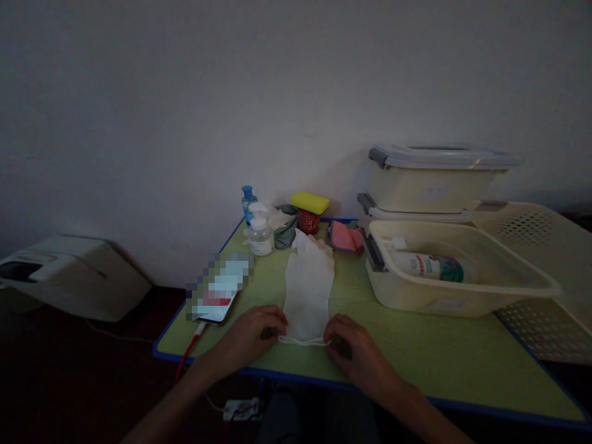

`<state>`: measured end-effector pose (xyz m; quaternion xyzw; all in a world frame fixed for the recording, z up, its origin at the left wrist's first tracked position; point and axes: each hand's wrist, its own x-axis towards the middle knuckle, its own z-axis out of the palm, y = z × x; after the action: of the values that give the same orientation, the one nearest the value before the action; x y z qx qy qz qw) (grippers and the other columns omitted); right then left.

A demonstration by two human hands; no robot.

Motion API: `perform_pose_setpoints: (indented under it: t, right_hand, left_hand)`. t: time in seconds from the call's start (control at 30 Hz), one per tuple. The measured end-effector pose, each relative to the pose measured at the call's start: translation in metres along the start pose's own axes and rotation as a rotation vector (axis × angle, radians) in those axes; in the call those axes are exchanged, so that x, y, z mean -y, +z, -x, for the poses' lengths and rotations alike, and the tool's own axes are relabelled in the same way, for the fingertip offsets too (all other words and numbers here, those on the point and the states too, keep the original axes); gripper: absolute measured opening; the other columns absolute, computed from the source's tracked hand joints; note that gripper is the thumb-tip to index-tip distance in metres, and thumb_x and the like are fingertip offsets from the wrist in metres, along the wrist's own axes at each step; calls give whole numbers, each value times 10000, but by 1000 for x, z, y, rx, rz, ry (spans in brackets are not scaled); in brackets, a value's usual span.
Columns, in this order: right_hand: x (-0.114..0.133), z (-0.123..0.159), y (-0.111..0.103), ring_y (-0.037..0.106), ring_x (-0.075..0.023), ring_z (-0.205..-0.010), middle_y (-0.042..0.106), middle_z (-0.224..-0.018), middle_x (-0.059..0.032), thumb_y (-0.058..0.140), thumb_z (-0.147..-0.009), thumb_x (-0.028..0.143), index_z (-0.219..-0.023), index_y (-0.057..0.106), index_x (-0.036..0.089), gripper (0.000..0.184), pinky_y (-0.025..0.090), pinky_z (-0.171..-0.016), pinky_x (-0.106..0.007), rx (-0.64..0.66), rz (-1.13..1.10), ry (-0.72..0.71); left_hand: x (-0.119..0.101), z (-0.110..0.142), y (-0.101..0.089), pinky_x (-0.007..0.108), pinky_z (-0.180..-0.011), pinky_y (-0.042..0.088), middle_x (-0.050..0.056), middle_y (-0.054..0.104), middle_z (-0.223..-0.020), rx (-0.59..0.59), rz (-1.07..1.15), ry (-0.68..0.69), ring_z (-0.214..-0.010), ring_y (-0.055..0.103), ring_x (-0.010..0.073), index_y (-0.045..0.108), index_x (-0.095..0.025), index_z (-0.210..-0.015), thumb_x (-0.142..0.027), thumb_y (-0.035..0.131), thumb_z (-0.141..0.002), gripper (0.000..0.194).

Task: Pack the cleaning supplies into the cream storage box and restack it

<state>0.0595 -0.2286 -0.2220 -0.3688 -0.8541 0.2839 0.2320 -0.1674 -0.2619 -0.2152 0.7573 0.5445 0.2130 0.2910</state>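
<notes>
A thin white sheet (308,287), cloth or tissue, lies lengthwise on the green table with a ruffled far end. Its near edge is folded over into a narrow double layer. My left hand (263,330) pinches the left corner of that fold between thumb and fingers. At the right corner, my right hand (349,345) pinches the fold in the same way. Both wrists cross the table's near edge.
A phone (224,293) on a red cable lies left. Behind stand a pump bottle (261,237), a blue bottle (248,203), a yellow sponge (309,202) on a red basket (308,222) and a pink cloth (345,237). At right, an open bin (430,302) holds a white bottle (428,267).
</notes>
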Motion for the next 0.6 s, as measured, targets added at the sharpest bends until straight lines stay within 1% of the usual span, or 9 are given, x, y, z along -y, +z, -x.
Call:
perform_pose_setpoints:
  t: [0.07, 0.17, 0.2, 0.27, 0.37, 0.43, 0.5, 0.53, 0.6]
  right_hand:
    - [5, 3, -4, 560, -166, -770, 593, -795, -34, 491, -632, -7, -738, 547, 183, 224, 446, -663, -270, 48, 19, -21]
    - [12, -1, -12, 570, -167, -801, 614, -863, -41, 523, -627, 10, -819, 568, 184, 263, 451, -692, -269, 77, 55, -80]
    - [15, -6, -16, 572, -162, -786, 618, -875, -42, 533, -635, 24, -828, 570, 185, 254, 452, -687, -268, 59, 68, -94]
    - [19, -24, -25, 559, -138, -671, 621, -831, -35, 532, -672, 60, -811, 567, 184, 189, 442, -613, -254, -35, 96, -100]
    - [22, -70, -39, 545, -122, -602, 615, -731, -21, 505, -713, 88, -743, 561, 174, 106, 420, -568, -236, -188, 135, -100]
    - [22, -106, -47, 570, -127, -632, 631, -732, -29, 485, -731, 88, -759, 577, 161, 121, 419, -575, -227, -207, 194, -47]
    - [20, -139, -53, 599, -137, -704, 655, -803, -52, 469, -768, 116, -818, 595, 150, 140, 427, -623, -226, -182, 337, 21]
    - [19, -153, -55, 611, -145, -757, 663, -849, -63, 450, -786, 125, -845, 603, 154, 166, 432, -667, -230, -154, 440, 63]
    - [16, -176, -56, 623, -186, -824, 667, -892, -103, 424, -806, 138, -868, 618, 146, 204, 438, -710, -266, -126, 505, 104]
  left_hand:
    - [-7, 6, -12, 241, -771, 434, 21, 631, -999, 82, -59, -2, -872, 590, 142, 650, -197, -822, -29, 512, -674, 262]
    - [-18, 6, -31, 254, -767, 446, 15, 604, -1074, 175, -97, 24, -843, 583, 145, 593, -229, -1035, -88, 614, -645, 415]
    - [-22, 1, -35, 259, -774, 451, 27, 596, -1099, 160, -101, 40, -837, 585, 143, 572, -221, -1071, -115, 620, -665, 422]
    - [-30, -19, -36, 291, -856, 436, 56, 580, -1145, 49, -146, 70, -1000, 557, 181, 571, -201, -1067, -192, 576, -748, 320]
    - [-39, -65, -16, 377, -979, 370, 145, 489, -1271, -202, -280, 107, -1200, 434, 236, 506, -124, -1149, -237, 477, -827, 342]
    - [-42, -94, 8, 404, -1011, 342, 195, 381, -1359, -281, -382, 148, -1278, 337, 265, 409, -71, -1246, -248, 504, -813, 477]
    - [-42, -112, 32, 442, -1046, 285, 237, 303, -1396, -324, -484, 126, -1328, 227, 309, 344, -18, -1289, -310, 503, -821, 574]
    - [-41, -117, 42, 456, -1053, 267, 255, 291, -1396, -319, -516, 94, -1327, 219, 328, 326, 4, -1298, -358, 488, -828, 615]
    - [-37, -121, 59, 506, -1061, 218, 267, 241, -1413, -333, -559, 19, -1334, 163, 363, 280, 15, -1326, -456, 444, -830, 703]
